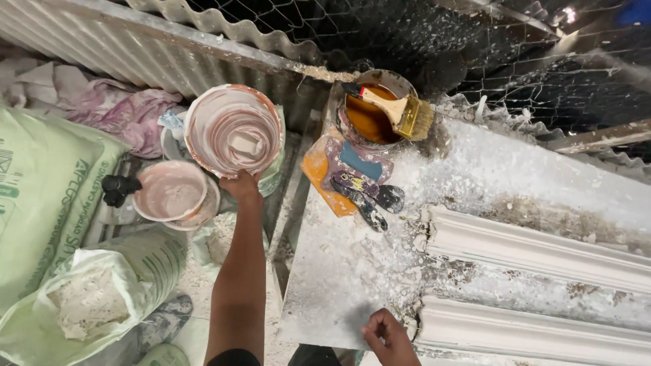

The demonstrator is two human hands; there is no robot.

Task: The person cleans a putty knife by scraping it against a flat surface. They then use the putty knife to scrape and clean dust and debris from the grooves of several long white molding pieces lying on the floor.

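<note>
Two hands in view. Left hand (242, 184) is stretched fwd, away from the body, fingers closed on the near rim of a tilted bucket (234, 129), pink/white smeared inside; bucket mouth faces up toward the cam. Bucket sits left of the worktop (352, 271), off its edge, over the floor clutter. Right hand (388, 333) is curled at the worktop's near edge, close to the body, fingers folded in; can't tell if it holds anything, looks empty.

Key relation: bucket lies straight ahead of left hand, hand at its nearest rim pt, arm's long axis running near-to-far. Left hand is on it; right hand well apart, across the worktop corner.

Rel. to worktop: small pink bowl (171, 193) to the left, just beside the bucket, nearer the body. Green sacks (47, 196) further left, one open w/ white powder (88, 305). At worktop's far end: tin of brown liquid (369, 112) w/ paintbrush (397, 108) lying across the top. Scrapers (369, 200) on an orange pad near the tin. White plaster mouldings (536, 251) lie lengthwise on the right part, dust all over.
</note>
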